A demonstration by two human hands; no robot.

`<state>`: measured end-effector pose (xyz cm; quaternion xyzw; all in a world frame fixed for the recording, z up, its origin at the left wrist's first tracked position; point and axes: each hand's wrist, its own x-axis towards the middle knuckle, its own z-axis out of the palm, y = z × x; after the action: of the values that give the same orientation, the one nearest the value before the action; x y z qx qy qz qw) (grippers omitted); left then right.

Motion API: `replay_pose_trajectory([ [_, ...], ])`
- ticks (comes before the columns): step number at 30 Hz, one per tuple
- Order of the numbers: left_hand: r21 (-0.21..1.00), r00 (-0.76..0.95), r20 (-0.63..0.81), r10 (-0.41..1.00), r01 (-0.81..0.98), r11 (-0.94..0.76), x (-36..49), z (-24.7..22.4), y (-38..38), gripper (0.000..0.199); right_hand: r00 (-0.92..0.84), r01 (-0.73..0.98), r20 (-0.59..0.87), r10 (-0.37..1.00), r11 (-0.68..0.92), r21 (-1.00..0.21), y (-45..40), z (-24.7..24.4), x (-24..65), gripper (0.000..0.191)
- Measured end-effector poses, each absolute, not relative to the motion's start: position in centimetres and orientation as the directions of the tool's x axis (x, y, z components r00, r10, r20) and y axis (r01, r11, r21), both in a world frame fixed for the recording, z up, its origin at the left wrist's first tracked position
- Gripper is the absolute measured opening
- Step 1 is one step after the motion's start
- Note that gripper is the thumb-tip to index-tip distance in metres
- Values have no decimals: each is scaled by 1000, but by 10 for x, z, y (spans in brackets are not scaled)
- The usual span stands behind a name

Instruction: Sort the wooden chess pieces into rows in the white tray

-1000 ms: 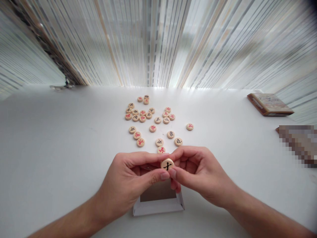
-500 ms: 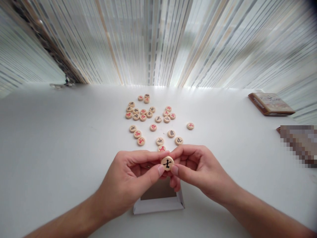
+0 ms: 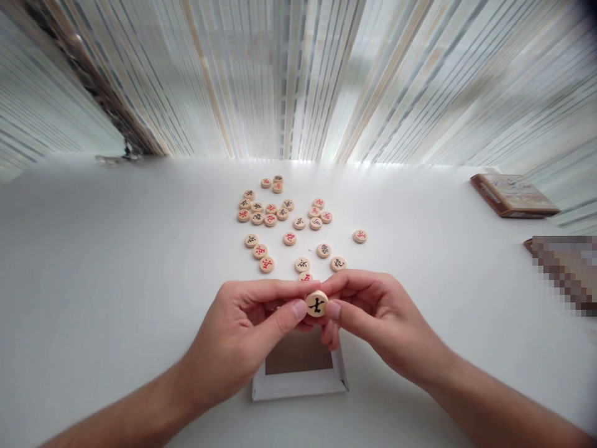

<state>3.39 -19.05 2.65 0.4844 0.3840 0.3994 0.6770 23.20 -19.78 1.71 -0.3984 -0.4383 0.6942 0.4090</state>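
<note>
Our hands (image 3: pixel 316 303) pinch a round wooden piece (image 3: pixel 316 304) above an open white box (image 3: pixel 301 383); its visible brown inside holds no pieces.

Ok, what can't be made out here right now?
All in the head view:
Held disc: underside, facing away.
Open tray: far end, behind the left hand and right hand.
Red-marked disc nearest the hands: near edge, behind the left index finger.
Flat box: lettering, too small and blurred.
Object at right: pixelated, cut off by the picture's edge.
</note>
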Motion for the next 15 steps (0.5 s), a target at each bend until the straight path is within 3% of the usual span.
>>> replay_pose_trajectory([
  [8, 993, 277, -75, 958, -71, 98, 31, 20, -197, 19, -214, -97, 43, 976, 23, -995, -200, 12, 233, 16],
  [15, 999, 234, -9, 972, -38, 19, 32, 18, -196, 17, -182, -75, 127, 975, 116, -990, -202, 8, 234, 28],
])
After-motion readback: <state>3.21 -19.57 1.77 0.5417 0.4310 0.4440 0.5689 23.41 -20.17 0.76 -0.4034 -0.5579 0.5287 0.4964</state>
